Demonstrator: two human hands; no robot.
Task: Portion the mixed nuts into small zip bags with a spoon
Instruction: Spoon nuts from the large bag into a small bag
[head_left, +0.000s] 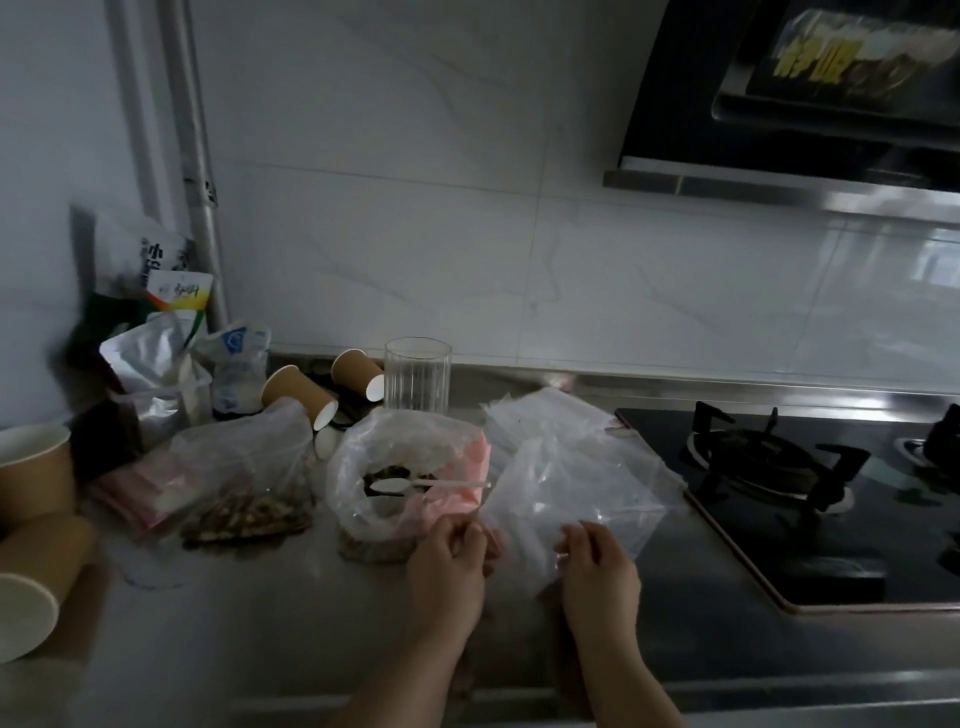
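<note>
Far left: paper cups (31, 470) at counter edge, packets behind. Next, flat bag of nuts (244, 512) lying on counter (234, 623). Centre: open plastic bag of mixed nuts (363, 467), white spoon (415, 485) resting across its mouth, bowl over the nuts; glass (417, 374) behind. Left hand (449, 564) and right hand (597, 566), fingers curled, pinch the near edge of a clear zip bag (571, 493), held just right of the nuts. Gas hob (779, 467) far right.

Two bare forearms showed near the counter (218, 623); left hand (448, 564) and right hand (597, 571) wore no gloves, rings, sleeves.
</note>
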